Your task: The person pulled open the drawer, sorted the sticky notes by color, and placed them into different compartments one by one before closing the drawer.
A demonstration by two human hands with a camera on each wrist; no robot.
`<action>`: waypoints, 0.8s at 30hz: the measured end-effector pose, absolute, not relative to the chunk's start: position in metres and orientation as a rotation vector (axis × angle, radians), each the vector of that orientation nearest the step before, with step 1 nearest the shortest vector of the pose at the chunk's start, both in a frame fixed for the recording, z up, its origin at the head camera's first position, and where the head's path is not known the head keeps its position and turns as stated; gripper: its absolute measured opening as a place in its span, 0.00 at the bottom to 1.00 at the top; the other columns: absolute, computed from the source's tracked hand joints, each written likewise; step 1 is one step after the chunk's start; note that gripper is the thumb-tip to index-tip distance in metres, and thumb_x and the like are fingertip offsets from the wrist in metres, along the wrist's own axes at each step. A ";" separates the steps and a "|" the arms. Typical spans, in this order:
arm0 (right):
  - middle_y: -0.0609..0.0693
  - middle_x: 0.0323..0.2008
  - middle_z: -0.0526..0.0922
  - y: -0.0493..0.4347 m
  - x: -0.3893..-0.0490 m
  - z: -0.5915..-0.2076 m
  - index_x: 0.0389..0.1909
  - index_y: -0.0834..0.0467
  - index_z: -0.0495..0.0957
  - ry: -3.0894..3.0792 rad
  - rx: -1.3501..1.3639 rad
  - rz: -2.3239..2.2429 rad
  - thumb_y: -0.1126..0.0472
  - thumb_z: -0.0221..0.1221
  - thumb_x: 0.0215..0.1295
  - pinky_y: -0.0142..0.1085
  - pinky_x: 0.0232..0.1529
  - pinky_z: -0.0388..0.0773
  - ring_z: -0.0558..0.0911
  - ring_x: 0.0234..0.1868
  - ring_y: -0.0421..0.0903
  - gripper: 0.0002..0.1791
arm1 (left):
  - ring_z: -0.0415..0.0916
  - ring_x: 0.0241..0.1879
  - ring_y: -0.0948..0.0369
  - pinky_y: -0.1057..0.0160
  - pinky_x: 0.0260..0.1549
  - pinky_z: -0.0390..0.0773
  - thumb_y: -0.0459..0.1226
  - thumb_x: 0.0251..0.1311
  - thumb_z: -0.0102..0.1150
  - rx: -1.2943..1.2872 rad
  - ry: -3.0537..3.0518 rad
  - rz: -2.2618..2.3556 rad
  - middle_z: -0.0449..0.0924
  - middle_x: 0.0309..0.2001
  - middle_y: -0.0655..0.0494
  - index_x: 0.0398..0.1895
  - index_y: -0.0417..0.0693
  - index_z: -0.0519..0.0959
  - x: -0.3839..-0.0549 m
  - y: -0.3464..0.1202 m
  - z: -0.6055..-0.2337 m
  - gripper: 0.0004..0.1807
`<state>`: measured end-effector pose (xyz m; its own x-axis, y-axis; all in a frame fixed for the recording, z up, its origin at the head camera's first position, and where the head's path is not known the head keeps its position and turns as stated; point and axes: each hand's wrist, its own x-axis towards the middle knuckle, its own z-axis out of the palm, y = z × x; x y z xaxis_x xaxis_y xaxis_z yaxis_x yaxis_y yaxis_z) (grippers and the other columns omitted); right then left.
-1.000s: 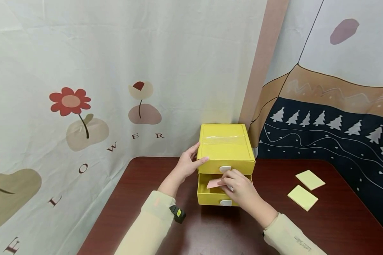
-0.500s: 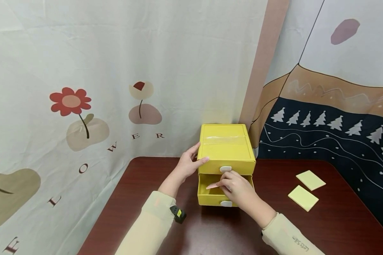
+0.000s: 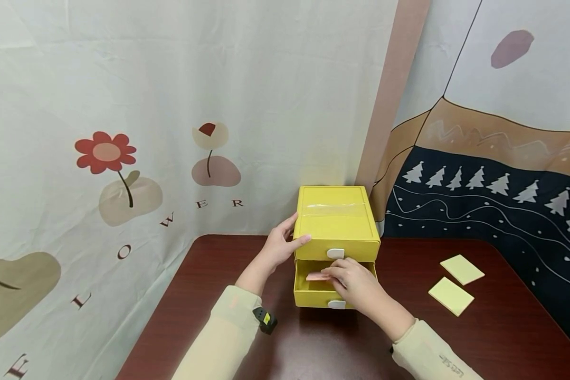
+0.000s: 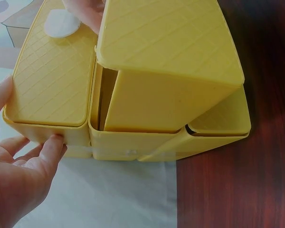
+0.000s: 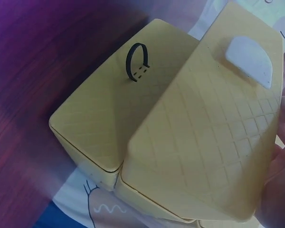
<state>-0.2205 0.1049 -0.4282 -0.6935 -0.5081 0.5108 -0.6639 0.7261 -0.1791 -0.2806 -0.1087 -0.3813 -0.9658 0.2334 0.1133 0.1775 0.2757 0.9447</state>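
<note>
A yellow drawer unit (image 3: 337,224) stands at the back of the table. Its middle drawer (image 3: 315,298) is pulled out, while the drawer above it is closed. My left hand (image 3: 280,245) holds the unit's upper left side, thumb at the front edge and fingers along the side. In the left wrist view, those fingers (image 4: 54,145) touch the side wall of the top drawer (image 4: 52,71). Over the open drawer, my right hand (image 3: 353,281) pinches a small pink paper pad (image 3: 315,276). The right wrist view catches only part of this hand (image 5: 282,166), behind the drawer front.
Two pale yellow paper pads (image 3: 462,269) lie on the dark red table (image 3: 503,338) to the right. A lower drawer (image 5: 104,104) has a black ring handle (image 5: 137,61). White tab handles (image 3: 335,253) mark the upper drawers. A printed curtain (image 3: 247,95) hangs behind.
The pink pad has turned in my right fingers, from showing its face to edge-on and then lying flatter, slightly lower. My left hand keeps its place on the unit.
</note>
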 end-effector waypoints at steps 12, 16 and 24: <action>0.36 0.36 0.79 0.114 -0.211 -0.434 0.38 0.47 0.84 -2.386 0.887 0.576 0.57 0.69 0.52 0.30 0.37 0.76 0.73 0.38 0.35 0.11 | 0.59 0.69 0.57 0.55 0.64 0.65 0.43 0.57 0.65 0.374 2.474 1.814 0.58 0.71 0.56 0.73 0.53 0.55 -0.280 -0.109 -0.381 0.43; 0.38 0.35 0.77 0.117 -0.206 -0.440 0.35 0.49 0.83 -2.257 0.929 0.574 0.56 0.71 0.47 0.31 0.35 0.74 0.73 0.36 0.37 0.13 | 0.60 0.69 0.56 0.54 0.64 0.66 0.44 0.57 0.65 0.373 2.476 1.805 0.58 0.71 0.55 0.74 0.54 0.55 -0.281 -0.108 -0.382 0.43; 0.41 0.33 0.75 0.123 -0.196 -0.451 0.30 0.48 0.78 -2.142 0.910 0.523 0.60 0.70 0.46 0.35 0.31 0.69 0.72 0.33 0.40 0.11 | 0.57 0.70 0.52 0.51 0.65 0.63 0.41 0.58 0.64 0.388 2.438 1.788 0.55 0.72 0.50 0.74 0.48 0.52 -0.282 -0.110 -0.379 0.44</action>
